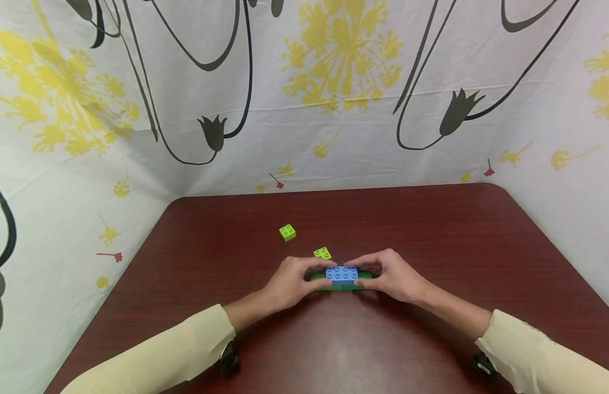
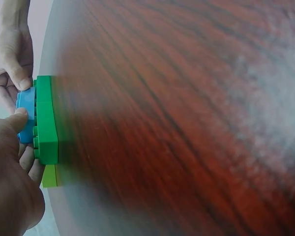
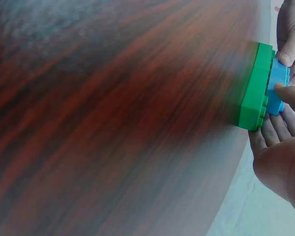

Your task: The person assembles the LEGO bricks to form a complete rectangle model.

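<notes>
A blue brick (image 1: 341,275) with two rows of studs sits on top of a row of green bricks (image 1: 334,288), over its middle. My left hand (image 1: 293,282) pinches the blue brick's left end, thumb on the near side and fingers on the far side. At the other end, my right hand (image 1: 397,278) pinches it in the same way. In the left wrist view a seam shows in the green bricks (image 2: 47,123), and both thumbs press the side of the blue brick (image 2: 27,120). The far-side fingertips are partly hidden.
A lime green brick (image 1: 322,253) lies just behind the left hand's fingers, partly covered by them. Farther back and to the left is another lime green brick (image 1: 287,232). All rest on a dark reddish wooden table (image 1: 408,230), with patterned cloth (image 1: 344,142) hanging behind it.
</notes>
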`<control>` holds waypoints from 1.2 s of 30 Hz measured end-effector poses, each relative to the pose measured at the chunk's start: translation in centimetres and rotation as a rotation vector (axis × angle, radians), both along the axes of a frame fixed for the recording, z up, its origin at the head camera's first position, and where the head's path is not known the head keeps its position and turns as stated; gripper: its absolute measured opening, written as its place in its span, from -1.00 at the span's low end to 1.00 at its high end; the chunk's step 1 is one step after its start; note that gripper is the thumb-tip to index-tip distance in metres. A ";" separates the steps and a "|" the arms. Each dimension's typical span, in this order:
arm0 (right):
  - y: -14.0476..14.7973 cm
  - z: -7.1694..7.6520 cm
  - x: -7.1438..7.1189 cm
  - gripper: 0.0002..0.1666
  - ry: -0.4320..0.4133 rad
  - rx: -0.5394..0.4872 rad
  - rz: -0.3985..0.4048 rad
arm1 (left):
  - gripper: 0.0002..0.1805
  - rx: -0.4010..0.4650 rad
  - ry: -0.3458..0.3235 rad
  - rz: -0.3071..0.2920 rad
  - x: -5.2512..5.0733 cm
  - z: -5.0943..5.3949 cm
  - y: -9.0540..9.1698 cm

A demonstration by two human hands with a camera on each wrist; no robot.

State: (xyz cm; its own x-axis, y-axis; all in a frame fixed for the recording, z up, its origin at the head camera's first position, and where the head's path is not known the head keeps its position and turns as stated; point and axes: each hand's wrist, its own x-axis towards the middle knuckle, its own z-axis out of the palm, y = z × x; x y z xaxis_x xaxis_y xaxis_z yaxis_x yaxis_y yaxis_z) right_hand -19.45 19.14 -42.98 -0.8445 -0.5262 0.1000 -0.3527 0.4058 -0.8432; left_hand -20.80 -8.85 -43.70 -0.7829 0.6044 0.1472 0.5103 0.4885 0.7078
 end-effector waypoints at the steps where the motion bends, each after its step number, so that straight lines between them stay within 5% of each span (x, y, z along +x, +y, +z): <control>1: 0.0 0.0 0.0 -0.56 0.000 0.004 -0.005 | -0.56 0.002 0.000 0.001 0.0 0.0 0.0; 18: -0.2 -0.1 -0.2 -0.56 0.004 0.032 -0.003 | -0.53 0.015 0.013 -0.013 -0.2 -0.6 -0.2; 28: -0.2 0.7 -0.6 -0.51 0.066 0.081 0.062 | -0.54 0.028 0.029 -0.019 -0.4 -0.7 -0.2; 36: -0.6 0.6 -0.6 -0.57 0.100 0.095 0.037 | -0.53 0.020 0.028 -0.023 -0.5 -0.6 -0.1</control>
State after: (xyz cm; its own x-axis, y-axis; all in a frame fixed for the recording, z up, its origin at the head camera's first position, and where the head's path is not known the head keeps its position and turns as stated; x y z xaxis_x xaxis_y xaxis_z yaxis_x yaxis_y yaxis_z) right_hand -20.07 18.58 -42.42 -0.8128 -0.5677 0.1309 -0.4493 0.4676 -0.7612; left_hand -21.33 -8.98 -44.35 -0.7641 0.6192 0.1811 0.5411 0.4624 0.7024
